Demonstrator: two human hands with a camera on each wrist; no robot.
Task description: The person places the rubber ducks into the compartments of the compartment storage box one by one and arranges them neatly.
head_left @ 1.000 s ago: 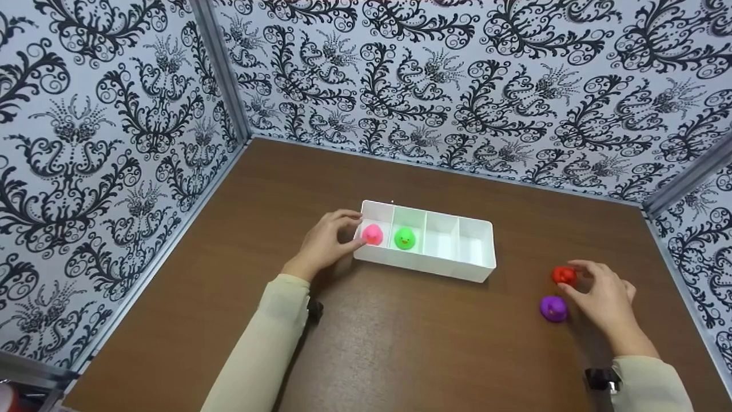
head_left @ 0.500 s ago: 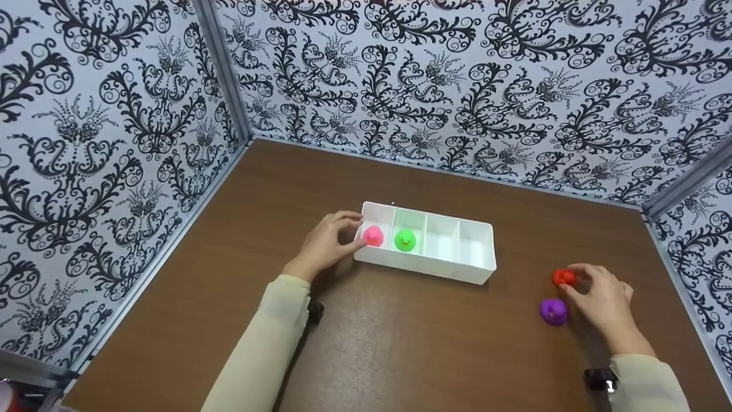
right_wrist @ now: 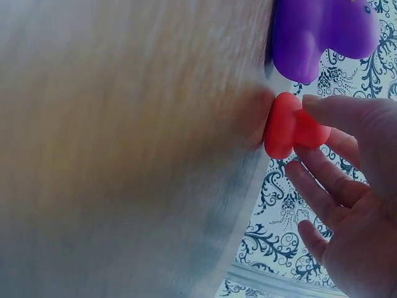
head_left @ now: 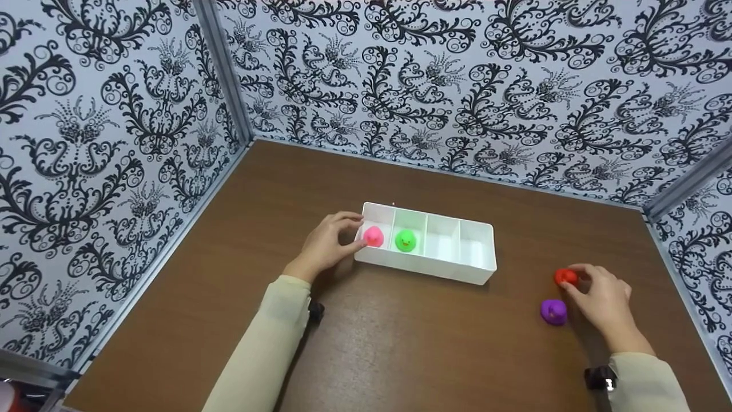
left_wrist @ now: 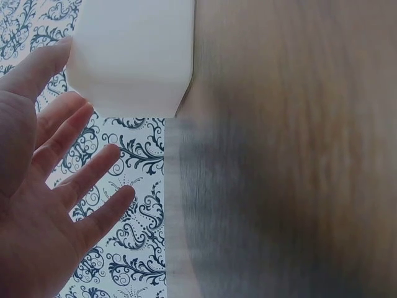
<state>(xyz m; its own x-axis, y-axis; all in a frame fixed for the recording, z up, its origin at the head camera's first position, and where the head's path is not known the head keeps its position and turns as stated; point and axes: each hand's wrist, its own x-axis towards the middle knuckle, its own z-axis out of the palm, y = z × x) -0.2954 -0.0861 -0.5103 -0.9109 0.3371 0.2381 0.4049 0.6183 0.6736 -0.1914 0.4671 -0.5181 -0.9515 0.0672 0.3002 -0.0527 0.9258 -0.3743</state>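
Note:
A white box (head_left: 426, 269) with compartments stands on the table, a pink duck (head_left: 373, 236) in its leftmost one and a green duck (head_left: 405, 241) in the one beside it. My left hand (head_left: 327, 243) grips the box's left end between thumb and fingers; in the left wrist view the fingertips touch the white box (left_wrist: 133, 56). On the right, my right hand (head_left: 605, 297) pinches a red duck (head_left: 565, 277), which rests on the table. The right wrist view shows thumb and fingers around the red duck (right_wrist: 284, 127). A purple duck (head_left: 554, 312) sits just nearer to me.
The brown wooden table (head_left: 366, 343) is bounded by patterned walls (head_left: 366, 86) at the back and sides. The box's two right compartments hold nothing. At the lower left corner, a partly visible red and white object (head_left: 7, 397) lies beyond the table edge.
The red duck has turned slightly in my right hand's fingers and stays at nearly the same spot. My left hand keeps its place on the box.

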